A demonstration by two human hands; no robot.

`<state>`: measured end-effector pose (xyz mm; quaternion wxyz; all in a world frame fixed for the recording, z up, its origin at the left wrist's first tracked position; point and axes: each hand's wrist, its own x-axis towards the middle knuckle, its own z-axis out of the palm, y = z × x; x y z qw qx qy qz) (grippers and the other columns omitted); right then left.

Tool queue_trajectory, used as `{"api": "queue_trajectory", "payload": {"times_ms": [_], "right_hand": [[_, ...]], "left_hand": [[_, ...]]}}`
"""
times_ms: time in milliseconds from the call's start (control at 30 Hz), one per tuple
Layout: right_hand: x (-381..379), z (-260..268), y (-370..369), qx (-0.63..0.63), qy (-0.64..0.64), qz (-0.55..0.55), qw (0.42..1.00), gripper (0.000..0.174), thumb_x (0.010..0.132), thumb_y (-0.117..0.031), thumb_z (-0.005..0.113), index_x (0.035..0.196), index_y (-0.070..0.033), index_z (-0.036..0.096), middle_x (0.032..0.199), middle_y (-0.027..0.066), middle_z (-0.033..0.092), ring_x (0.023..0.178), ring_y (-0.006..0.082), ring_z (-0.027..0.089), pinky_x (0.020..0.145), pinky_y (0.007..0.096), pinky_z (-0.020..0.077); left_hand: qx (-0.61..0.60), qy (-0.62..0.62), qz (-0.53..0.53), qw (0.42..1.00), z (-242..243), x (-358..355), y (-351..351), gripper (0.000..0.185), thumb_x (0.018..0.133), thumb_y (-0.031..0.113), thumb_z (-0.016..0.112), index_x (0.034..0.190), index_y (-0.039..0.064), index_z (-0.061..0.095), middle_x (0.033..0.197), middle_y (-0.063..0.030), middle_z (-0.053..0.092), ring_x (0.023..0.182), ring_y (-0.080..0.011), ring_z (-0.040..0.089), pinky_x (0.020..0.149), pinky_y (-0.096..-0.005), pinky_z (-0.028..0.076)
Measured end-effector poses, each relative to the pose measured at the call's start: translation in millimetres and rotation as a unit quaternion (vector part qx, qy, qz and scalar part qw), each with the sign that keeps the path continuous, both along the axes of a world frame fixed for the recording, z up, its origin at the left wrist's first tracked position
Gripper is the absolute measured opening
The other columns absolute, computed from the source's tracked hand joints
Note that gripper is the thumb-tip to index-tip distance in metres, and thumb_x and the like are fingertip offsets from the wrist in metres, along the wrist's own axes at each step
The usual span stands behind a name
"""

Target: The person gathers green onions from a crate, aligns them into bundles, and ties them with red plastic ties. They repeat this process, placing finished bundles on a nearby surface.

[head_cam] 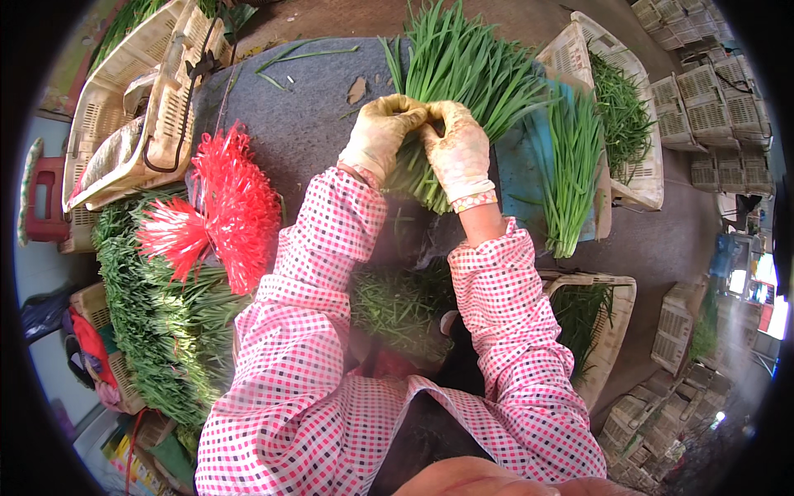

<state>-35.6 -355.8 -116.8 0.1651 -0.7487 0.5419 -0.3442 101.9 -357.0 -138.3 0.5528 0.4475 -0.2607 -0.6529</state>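
Before me a large bundle of garlic chives lies across a worktop covered with grey cloth. My left hand and my right hand, both in stained white work gloves, meet over the bundle's stem end. Thumbs and fingers are bent into pinches, fingertips against each other. Anything held between them is too small or hidden to make out. To the right, a smaller bundle of chives rests on a blue sheet. A bunch of red plastic strips hangs left of my left forearm.
Plastic crates stand around the worktop: one at left, one with loose greens at right, another at lower right. Chive bundles are heaped at left. Loose leaves lie below my arms. More crates are stacked at far right.
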Motion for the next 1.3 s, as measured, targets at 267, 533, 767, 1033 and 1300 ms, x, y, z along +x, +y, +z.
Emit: {"api": "queue_trajectory", "payload": {"times_ms": [267, 533, 767, 1033, 1300], "right_hand": [[-3, -14, 1, -0.040, -0.120, -0.019, 0.992, 0.021, 0.079, -0.002, 0.071, 0.100, -0.004, 0.070, 0.105, 0.0154, 0.071, 0.095, 0.0338, 0.069, 0.083, 0.0398, 0.0551], [-17, -10, -3, 0.135, -0.351, 0.022, 0.926, 0.011, 0.091, -0.007, 0.073, 0.100, -0.001, 0.074, 0.094, 0.0051, 0.073, 0.078, 0.0125, 0.067, 0.070, 0.0272, 0.0541], [-61, 21, -7, 0.179, -0.467, 0.032, 0.865, 0.013, 0.095, -0.009, 0.070, 0.100, 0.002, 0.075, 0.095, 0.0088, 0.076, 0.066, 0.0078, 0.060, 0.063, 0.0212, 0.0504], [-112, 50, 29, 0.119, -0.357, 0.023, 0.926, 0.017, 0.095, -0.015, 0.071, 0.105, -0.001, 0.072, 0.102, 0.0052, 0.075, 0.079, 0.0099, 0.066, 0.074, 0.0238, 0.0553], [-68, 5, 72, 0.037, 0.017, 0.030, 0.999, 0.014, 0.082, -0.019, 0.073, 0.093, -0.010, 0.072, 0.090, 0.0113, 0.072, 0.082, 0.0308, 0.070, 0.072, 0.0399, 0.0561]], "left_hand": [[-0.050, -0.015, 0.035, 0.998, 7, -15, 10, 0.017, 0.089, -0.002, 0.072, 0.106, -0.002, 0.070, 0.097, -0.0072, 0.072, 0.089, -0.0145, 0.067, 0.084, -0.0261, 0.055], [-0.036, -0.280, 0.152, 0.947, 19, 20, 4, 0.063, 0.090, 0.015, 0.078, 0.144, -0.004, 0.050, 0.138, -0.0194, 0.058, 0.115, -0.0207, 0.062, 0.100, -0.0307, 0.051], [-0.055, -0.489, -0.077, 0.867, -22, -8, 14, 0.119, 0.075, 0.051, 0.087, 0.151, -0.015, 0.023, 0.145, -0.0341, 0.047, 0.139, -0.0384, 0.046, 0.114, -0.0382, 0.038], [-0.072, -0.278, -0.119, 0.950, -34, 7, 3, 0.075, 0.085, 0.030, 0.082, 0.136, -0.013, 0.049, 0.127, -0.0257, 0.063, 0.115, -0.0310, 0.064, 0.100, -0.0360, 0.049], [-0.010, -0.173, -0.153, 0.973, -7, 8, 11, 0.060, 0.094, 0.025, 0.075, 0.139, -0.006, 0.051, 0.124, -0.0125, 0.065, 0.108, -0.0178, 0.063, 0.095, -0.0309, 0.052]]}}
